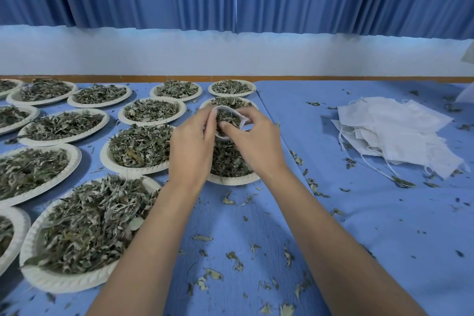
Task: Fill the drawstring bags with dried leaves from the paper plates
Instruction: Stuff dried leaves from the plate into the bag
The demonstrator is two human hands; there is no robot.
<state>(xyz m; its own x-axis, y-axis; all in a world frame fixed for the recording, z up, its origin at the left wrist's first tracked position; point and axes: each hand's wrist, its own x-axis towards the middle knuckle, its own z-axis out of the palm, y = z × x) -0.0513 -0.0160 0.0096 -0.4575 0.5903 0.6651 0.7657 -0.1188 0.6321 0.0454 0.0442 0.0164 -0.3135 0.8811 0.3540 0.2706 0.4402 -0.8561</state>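
A small white drawstring bag (243, 118) is held open between both hands above a paper plate (232, 179) of dried leaves. My left hand (191, 146) pinches the bag's left rim. My right hand (256, 141) grips the right rim, with a finger pressing leaves (227, 117) down inside the mouth. The bag's lower part is hidden behind my fingers. A stack of flat white bags (395, 131) with loose strings lies on the right side of the table.
Several paper plates heaped with dried leaves cover the left half of the blue tablecloth, the nearest one (82, 233) by my left forearm. Leaf crumbs (230, 259) are scattered over the cloth. A white wall and blue curtains stand behind the table.
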